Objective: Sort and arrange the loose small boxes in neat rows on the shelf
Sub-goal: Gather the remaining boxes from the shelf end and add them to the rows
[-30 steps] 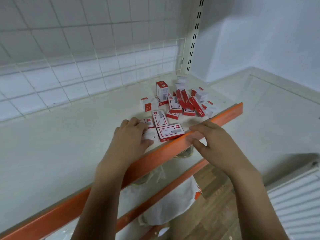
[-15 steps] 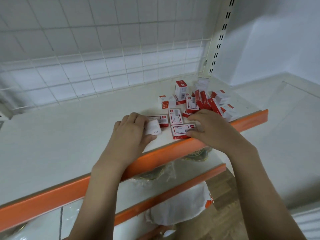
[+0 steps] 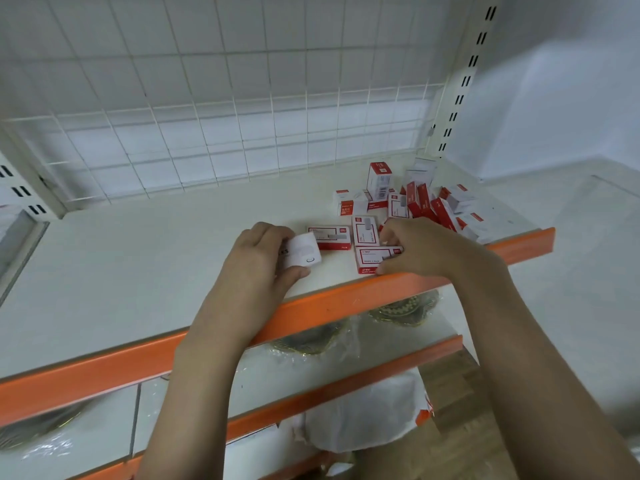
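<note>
Left hand [image 3: 258,258] pinches with curled fingers; right hand [image 3: 420,249] seemingly curled, fingertips pressing down.

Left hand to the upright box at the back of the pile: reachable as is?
Probably not yet: the left hand already holds a white box, and flat boxes lie between it and the upright box.

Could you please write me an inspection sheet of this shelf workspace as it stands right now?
Surface: white shelf with an orange front lip.
Job's things: loose pile of boxes at the right rear, one upright box; three flat boxes near the front.
Clutter: wrapped items on the lower shelf.
Grippers: left hand holds a white box; right hand grips the front box.
Cables: nothing seen.
Surroundings: wire grid back, white wall, wooden floor.
</note>
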{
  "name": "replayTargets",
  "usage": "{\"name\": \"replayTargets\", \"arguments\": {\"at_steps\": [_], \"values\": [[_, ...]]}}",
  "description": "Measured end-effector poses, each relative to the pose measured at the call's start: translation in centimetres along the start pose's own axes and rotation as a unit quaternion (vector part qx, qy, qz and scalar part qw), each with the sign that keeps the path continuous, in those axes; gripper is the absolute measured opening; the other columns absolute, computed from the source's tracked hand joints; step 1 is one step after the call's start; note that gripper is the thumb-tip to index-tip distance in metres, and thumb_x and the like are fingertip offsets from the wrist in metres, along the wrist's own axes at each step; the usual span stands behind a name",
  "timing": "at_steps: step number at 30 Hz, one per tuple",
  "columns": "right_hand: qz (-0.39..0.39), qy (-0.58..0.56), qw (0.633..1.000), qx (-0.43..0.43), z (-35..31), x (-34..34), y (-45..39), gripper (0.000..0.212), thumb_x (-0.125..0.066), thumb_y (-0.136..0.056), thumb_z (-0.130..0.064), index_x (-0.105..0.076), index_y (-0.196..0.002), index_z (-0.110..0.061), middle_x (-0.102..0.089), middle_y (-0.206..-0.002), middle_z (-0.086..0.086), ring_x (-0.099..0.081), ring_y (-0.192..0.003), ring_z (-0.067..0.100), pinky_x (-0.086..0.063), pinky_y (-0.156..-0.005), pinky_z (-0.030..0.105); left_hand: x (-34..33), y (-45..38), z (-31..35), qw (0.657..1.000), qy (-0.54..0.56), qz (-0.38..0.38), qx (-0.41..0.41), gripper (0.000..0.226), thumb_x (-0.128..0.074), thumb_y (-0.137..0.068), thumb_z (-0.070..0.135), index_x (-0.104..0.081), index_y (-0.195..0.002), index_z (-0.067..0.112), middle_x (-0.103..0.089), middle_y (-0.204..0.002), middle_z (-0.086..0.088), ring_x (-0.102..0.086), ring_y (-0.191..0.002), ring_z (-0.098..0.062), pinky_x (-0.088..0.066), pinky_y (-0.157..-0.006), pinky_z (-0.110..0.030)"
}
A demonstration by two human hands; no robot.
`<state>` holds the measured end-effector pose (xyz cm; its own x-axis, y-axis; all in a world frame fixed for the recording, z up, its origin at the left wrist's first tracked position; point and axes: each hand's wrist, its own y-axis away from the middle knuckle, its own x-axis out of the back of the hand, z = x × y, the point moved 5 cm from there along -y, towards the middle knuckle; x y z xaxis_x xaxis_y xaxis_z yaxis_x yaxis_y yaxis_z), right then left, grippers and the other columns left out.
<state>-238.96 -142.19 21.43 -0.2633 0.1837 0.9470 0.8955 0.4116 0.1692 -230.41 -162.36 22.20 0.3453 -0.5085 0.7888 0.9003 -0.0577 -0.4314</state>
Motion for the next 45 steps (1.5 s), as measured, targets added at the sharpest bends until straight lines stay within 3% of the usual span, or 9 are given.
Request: {"name": "replayTargets", "arguments": {"at_steps": [6, 13, 17, 27, 32, 41, 45], "values": [[0.049, 0.018, 0.998, 0.02, -0.1, -0.3, 0.1, 0.038, -0.07, -0.08, -0.035, -0.058, -0.108, -0.012, -0.062, -0.107, -0.002, -0.052, -0.079, 0.006, -0.036, -0.059, 0.013, 0.4, 0.6, 0.2, 1.0, 0.003, 0.017, -0.002, 0.045, -0.074, -0.076, 0.018, -0.058, -0.116, 0.003, -0.057, -0.109, -0.01, -0.052, -0.101, -0.027, -0.036, -0.085, -0.024], [0.208, 0.013, 0.976, 0.07, -2.1, 1.1, 2.3, 0.049, -0.073, -0.077, -0.034, -0.054, -0.116, -0.013, -0.054, -0.112, -0.003, -0.047, -0.097, 0.009, -0.037, -0.083, 0.017, 1.6, 1.7, -0.1, 0.999, 0.023, 0.043, -0.001, 0.041, -0.076, -0.074, 0.015, -0.061, -0.111, 0.004, -0.056, -0.104, -0.008, -0.056, -0.092, -0.026, -0.039, -0.081, -0.022], [0.273, -0.011, 0.955, 0.113, -4.2, 0.9, 3.8, 0.045, -0.075, -0.074, -0.029, -0.057, -0.109, -0.008, -0.057, -0.106, 0.001, -0.049, -0.096, 0.011, -0.032, -0.078, 0.006, 2.9, 2.8, -1.0, 0.997, 0.028, 0.066, 0.01, 0.043, -0.067, -0.074, 0.026, -0.061, -0.112, 0.006, -0.056, -0.104, -0.005, -0.053, -0.092, -0.019, -0.035, -0.081, -0.012], [0.226, -0.074, 0.957, 0.164, -11.0, -1.1, 2.8, 0.038, -0.073, -0.076, -0.031, -0.058, -0.108, -0.016, -0.052, -0.098, -0.011, -0.047, -0.092, 0.008, -0.032, -0.071, 0.006, 7.8, 6.6, -5.9, 0.99, -0.043, 0.113, 0.072, 0.04, -0.068, -0.075, 0.027, -0.061, -0.108, 0.006, -0.057, -0.102, -0.005, -0.052, -0.091, -0.018, -0.034, -0.08, -0.013], [0.212, -0.101, 0.954, 0.186, -15.9, -2.2, 1.5, 0.037, -0.073, -0.076, -0.034, -0.057, -0.106, -0.018, -0.056, -0.096, -0.01, -0.052, -0.087, 0.008, -0.035, -0.067, 0.008, 11.3, 8.8, -9.0, 0.983, -0.004, 0.15, 0.109, 0.036, -0.073, -0.078, 0.016, -0.055, -0.109, 0.01, -0.052, -0.096, 0.009, -0.045, -0.08, 0.005, -0.031, -0.074, 0.003], [0.211, -0.133, 0.943, 0.222, -30.9, -5.0, -0.7, 0.033, -0.076, -0.072, -0.029, -0.056, -0.097, -0.022, -0.051, -0.09, -0.015, -0.049, -0.08, 0.004, -0.037, -0.066, 0.009, 22.1, 13.9, -18.2, 0.968, 0.029, 0.213, 0.127, 0.045, -0.081, -0.068, 0.012, -0.056, -0.104, 0.022, -0.052, -0.091, 0.02, -0.047, -0.085, 0.019, -0.035, -0.071, 0.0], [0.206, -0.136, 0.94, 0.237, -38.3, -6.6, -1.1, 0.034, -0.076, -0.072, -0.03, -0.055, -0.097, -0.023, -0.051, -0.09, -0.015, -0.051, -0.082, 0.006, -0.042, -0.068, 0.018, 27.3, 16.6, -23.0, 0.967, 0.016, 0.216, 0.136, 0.044, -0.081, -0.068, 0.015, -0.061, -0.108, 0.017, -0.054, -0.093, 0.02, -0.048, -0.087, 0.017, -0.035, -0.072, -0.001]]}}
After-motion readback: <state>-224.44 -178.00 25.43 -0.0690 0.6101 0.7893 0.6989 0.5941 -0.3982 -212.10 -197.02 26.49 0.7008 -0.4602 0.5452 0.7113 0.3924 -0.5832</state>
